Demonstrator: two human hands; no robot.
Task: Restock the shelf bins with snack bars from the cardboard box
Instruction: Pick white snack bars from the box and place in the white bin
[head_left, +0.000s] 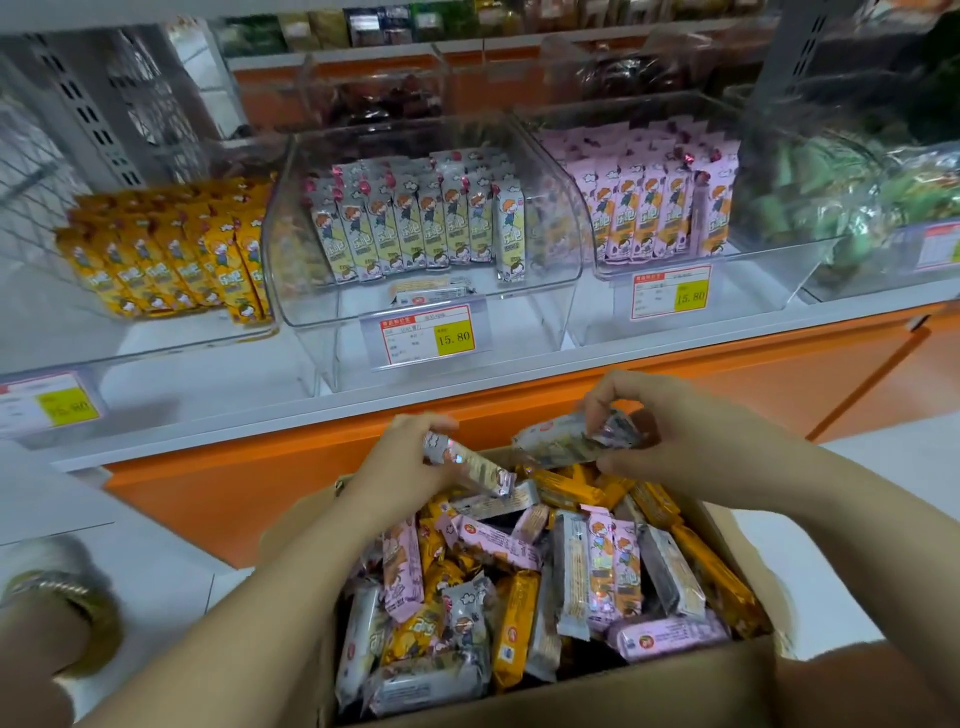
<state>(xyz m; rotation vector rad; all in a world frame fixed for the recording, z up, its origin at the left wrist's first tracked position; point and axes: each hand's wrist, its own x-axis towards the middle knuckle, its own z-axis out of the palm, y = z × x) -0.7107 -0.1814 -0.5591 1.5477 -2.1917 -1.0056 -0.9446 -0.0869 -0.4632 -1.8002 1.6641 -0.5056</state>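
Inside a shop, under soft, even light. Along the front, a white shelf edge (234, 410) over an orange base panel (218, 499). At upper left, a grey perforated upright (88, 98), just beside a wire mesh panel (26, 171); at upper right, a second upright (795, 52). Higher up, a blurred row of dark packets (374, 23). Below, pale floor tiles (166, 566) with thin joints, running up to the orange base.

Bright, even store light is washing the scene (glare streaking the clear bins (431, 312)), edges bowing and blurring.
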